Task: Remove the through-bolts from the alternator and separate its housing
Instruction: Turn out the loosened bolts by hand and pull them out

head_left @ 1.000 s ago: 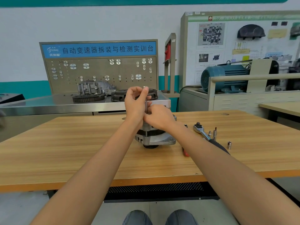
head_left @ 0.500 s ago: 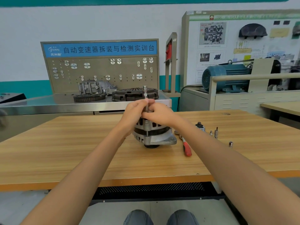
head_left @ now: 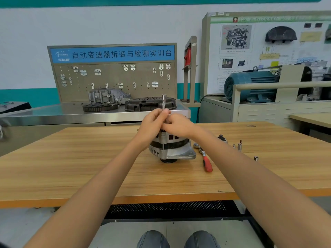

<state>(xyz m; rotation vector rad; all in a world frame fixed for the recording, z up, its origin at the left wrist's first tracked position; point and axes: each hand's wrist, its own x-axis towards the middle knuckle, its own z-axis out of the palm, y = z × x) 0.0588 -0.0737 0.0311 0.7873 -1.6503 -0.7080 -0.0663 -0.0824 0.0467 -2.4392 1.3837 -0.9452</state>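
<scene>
Both hands meet on top of the alternator (head_left: 170, 147), which stands upright on the wooden table (head_left: 71, 169) directly beneath them, its flanged end and pulley toward the tabletop. The left hand (head_left: 154, 122) has its fingers curled round a slim metal extension bar (head_left: 163, 102) that rises straight up out of the grip — its socket-like top end shows clear above the fingertips, while the lower part is hidden inside the two hands. The right hand (head_left: 177, 125) sits just to the right of the left and touching it, fingers curled in toward the same bar low on its shaft; it looks like a pinch on the bar, though the exact contact is covered by the knuckles. Just under the right wrist, beside the alternator's flange, a ratchet wrench with a red handle (head_left: 206, 158) lies flat on the table, handle pointing back toward the person. Farther out beyond the right forearm stand a few small sockets and bits (head_left: 239, 145) (one more sits alone, nearer the table's right part), and another ratchet head (head_left: 222, 137) peeks out behind the forearm. Past the hands, on a steel bench (head_left: 53, 113), rest a gear ring (head_left: 100, 106), a cast housing (head_left: 107, 95) and a clutch cover (head_left: 148, 102) below a pegboard with a blue sign (head_left: 112, 53).
</scene>
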